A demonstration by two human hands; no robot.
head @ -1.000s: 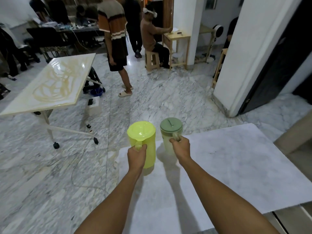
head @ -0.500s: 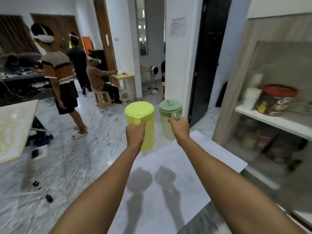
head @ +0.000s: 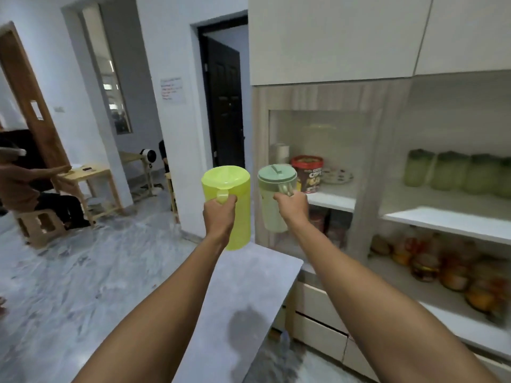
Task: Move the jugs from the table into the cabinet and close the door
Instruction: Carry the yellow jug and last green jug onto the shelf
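Shelves of the cabinet (head: pixel 337 200) stood ahead. I had left hand (head: pixel 219 214) closed on yellow jug (head: pixel 229 189) handle, right hand (head: pixel 293 207) on green jug (head: pixel 276 194), both upright above table (head: pixel 249 286), prob. for one trip.

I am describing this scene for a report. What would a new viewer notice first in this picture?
First come the two jugs held up at the centre: a bright yellow-green jug in the left hand and a pale green jug in the right hand. Behind them to the right, the cabinet shows a red-lidded tub on its shelf.
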